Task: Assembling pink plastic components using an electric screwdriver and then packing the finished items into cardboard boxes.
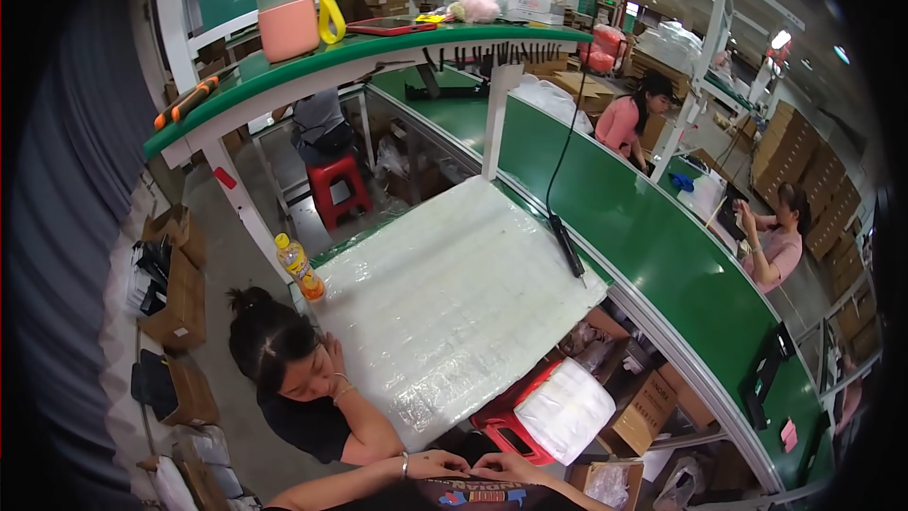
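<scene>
At the lower edge, my left hand (438,465) and my right hand (511,467) meet close in front of my dark printed shirt (473,494). Both have their fingers drawn together, tips almost touching. Whatever they may pinch is too small or hidden to tell. A pale band circles my left wrist. Just beyond the hands lies the white, film-covered tabletop (445,303). A black corded handheld tool (567,248) hangs over its far right corner. The nearest seat is a red stool (506,431) topped with a white wrapped pad (566,411).
At the table's left edge a person (284,369) rests their head on an arm, near a drink bottle (300,268). A green shelf (378,41) above bears a pink bottle (286,5). A green conveyor (643,237) runs along the right, with co-workers beyond. Cartons (648,407) stand below.
</scene>
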